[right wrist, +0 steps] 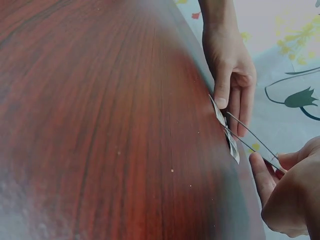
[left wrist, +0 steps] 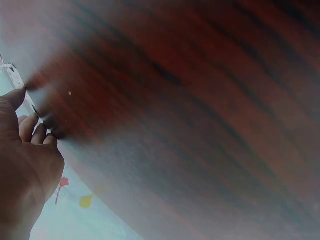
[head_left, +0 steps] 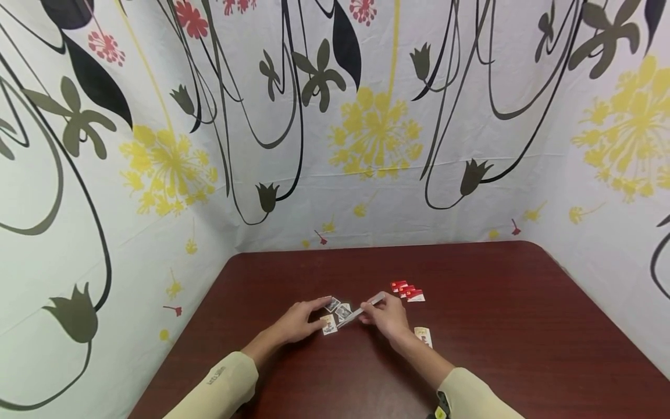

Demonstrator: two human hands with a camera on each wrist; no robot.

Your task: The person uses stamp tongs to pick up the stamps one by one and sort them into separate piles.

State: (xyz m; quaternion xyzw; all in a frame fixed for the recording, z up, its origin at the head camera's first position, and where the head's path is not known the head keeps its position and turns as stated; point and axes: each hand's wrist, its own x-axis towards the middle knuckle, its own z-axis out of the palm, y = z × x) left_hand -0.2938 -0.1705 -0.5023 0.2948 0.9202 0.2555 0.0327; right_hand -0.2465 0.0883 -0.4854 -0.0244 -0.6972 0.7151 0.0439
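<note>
My right hand (head_left: 387,319) pinches a pair of silvery tweezers (head_left: 361,310) between thumb and fingers. In the right wrist view, the tweezers' two thin arms (right wrist: 252,134) stand apart and reach to the small paper pieces; whether they grip one I cannot tell. My left hand (head_left: 299,321) lies with fingers extended beside these stamp-like pieces. Its thumb is at a cream piece (head_left: 328,325), and its index finger reaches a grey-printed piece (head_left: 332,303). Another grey-printed piece (head_left: 343,312) lies by the tweezers. In the left wrist view, the left hand (left wrist: 27,165) shows at the edge.
Several red-and-white cards (head_left: 408,291) lie overlapping beyond my right hand. A cream printed slip (head_left: 423,336) lies beside the right forearm, partly hidden by it. The dark red wooden table (head_left: 471,279) ends at flower-patterned cloth walls (head_left: 314,233).
</note>
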